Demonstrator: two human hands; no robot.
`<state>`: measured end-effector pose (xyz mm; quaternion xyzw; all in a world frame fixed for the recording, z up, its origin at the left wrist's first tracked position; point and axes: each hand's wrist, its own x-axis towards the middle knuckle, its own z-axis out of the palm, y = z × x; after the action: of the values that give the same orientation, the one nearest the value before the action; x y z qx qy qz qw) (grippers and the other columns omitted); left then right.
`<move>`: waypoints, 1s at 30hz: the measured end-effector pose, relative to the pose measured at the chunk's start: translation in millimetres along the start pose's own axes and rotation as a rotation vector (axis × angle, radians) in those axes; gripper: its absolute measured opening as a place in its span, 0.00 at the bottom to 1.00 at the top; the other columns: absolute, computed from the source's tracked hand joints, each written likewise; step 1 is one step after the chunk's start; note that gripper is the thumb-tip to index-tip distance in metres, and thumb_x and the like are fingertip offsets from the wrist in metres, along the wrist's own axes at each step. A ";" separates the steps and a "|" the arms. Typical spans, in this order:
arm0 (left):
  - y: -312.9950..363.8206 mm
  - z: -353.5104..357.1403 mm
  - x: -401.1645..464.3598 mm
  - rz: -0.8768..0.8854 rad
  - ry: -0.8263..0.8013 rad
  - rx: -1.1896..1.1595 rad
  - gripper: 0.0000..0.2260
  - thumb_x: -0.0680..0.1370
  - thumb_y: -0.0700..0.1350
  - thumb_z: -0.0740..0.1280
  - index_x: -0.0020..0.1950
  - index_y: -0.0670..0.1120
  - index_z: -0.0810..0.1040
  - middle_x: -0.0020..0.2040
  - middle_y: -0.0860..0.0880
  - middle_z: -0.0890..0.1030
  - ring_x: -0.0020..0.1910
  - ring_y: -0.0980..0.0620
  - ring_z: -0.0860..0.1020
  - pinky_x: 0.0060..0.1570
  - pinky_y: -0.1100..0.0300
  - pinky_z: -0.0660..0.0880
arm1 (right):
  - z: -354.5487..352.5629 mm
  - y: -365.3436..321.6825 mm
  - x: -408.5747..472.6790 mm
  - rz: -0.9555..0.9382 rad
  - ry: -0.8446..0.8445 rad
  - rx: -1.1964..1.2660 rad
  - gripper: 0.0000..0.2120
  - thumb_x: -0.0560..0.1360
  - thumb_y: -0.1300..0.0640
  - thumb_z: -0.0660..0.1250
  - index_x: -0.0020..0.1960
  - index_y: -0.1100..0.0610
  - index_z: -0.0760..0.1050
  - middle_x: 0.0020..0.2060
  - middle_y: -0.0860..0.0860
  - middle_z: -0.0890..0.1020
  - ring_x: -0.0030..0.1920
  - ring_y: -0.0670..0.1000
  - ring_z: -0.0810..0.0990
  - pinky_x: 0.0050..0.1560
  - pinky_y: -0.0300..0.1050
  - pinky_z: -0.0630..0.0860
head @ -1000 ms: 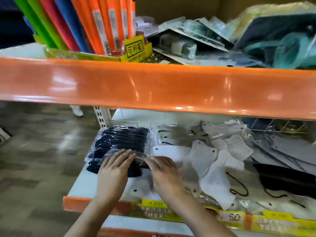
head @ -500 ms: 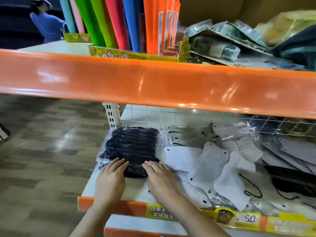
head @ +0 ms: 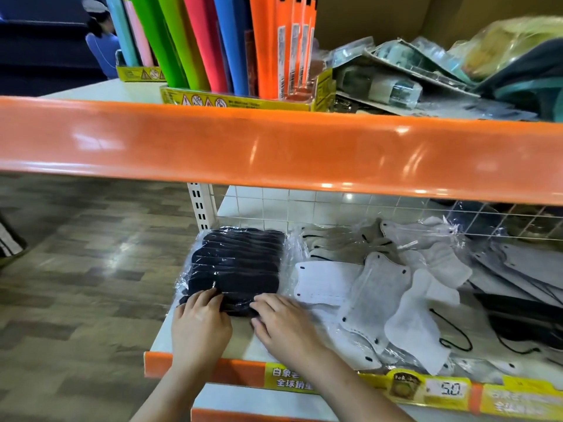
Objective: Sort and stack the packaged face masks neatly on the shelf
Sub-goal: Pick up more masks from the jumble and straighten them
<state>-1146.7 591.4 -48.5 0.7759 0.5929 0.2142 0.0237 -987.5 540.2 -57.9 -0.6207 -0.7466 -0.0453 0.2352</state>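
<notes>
A stack of black packaged masks (head: 239, 266) is shown at the left end of the lower shelf (head: 243, 345), beside loose white masks (head: 374, 293). Its near edge is touched by the nearly straight fingers of the left hand (head: 199, 322) and right hand (head: 283, 324); nothing is gripped.

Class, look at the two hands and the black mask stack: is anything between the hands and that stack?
Nothing visible. The left hand and right hand already rest their fingertips on the near edge of the black mask stack, which lies at the shelf's left end. The loose white masks lie to its right, beside it.
</notes>
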 end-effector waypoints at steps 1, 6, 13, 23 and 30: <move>0.8 -0.8 0.4 -0.005 -0.017 -0.003 0.23 0.68 0.47 0.51 0.47 0.44 0.85 0.51 0.47 0.84 0.53 0.44 0.80 0.50 0.51 0.72 | 0.7 0.0 -0.3 0.003 -0.010 0.004 0.16 0.74 0.47 0.56 0.54 0.48 0.80 0.53 0.42 0.80 0.52 0.43 0.79 0.51 0.39 0.77; -1.3 1.7 5.0 0.024 -0.098 0.024 0.25 0.70 0.50 0.52 0.54 0.44 0.83 0.58 0.45 0.81 0.60 0.44 0.78 0.56 0.48 0.74 | -0.9 -0.9 1.2 0.020 -0.026 0.014 0.18 0.73 0.46 0.55 0.52 0.48 0.82 0.53 0.41 0.81 0.53 0.42 0.80 0.51 0.38 0.77; 6.4 0.3 2.1 0.047 -0.110 0.006 0.23 0.74 0.51 0.54 0.55 0.41 0.82 0.57 0.44 0.82 0.59 0.43 0.79 0.56 0.49 0.73 | -5.9 -1.7 3.5 0.002 0.021 0.037 0.17 0.75 0.47 0.55 0.52 0.47 0.81 0.53 0.42 0.82 0.54 0.42 0.79 0.55 0.38 0.75; 135.9 10.0 -6.7 0.304 -0.050 -0.264 0.21 0.69 0.45 0.55 0.55 0.41 0.80 0.54 0.44 0.82 0.55 0.44 0.80 0.52 0.52 0.75 | -63.8 65.3 -29.9 0.196 0.138 -0.015 0.17 0.68 0.52 0.56 0.48 0.52 0.82 0.48 0.47 0.83 0.49 0.48 0.81 0.54 0.40 0.74; 239.9 31.5 -23.8 0.460 -0.130 -0.350 0.16 0.72 0.44 0.57 0.54 0.41 0.79 0.50 0.44 0.82 0.49 0.42 0.80 0.43 0.52 0.77 | -111.5 138.7 -81.4 0.363 0.218 -0.035 0.16 0.68 0.55 0.56 0.45 0.57 0.81 0.46 0.52 0.83 0.46 0.53 0.82 0.46 0.42 0.79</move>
<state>-921.9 505.2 -14.6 0.8860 0.3529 0.2630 0.1460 -813.4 457.6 -23.5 -0.7405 -0.5917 -0.0817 0.3081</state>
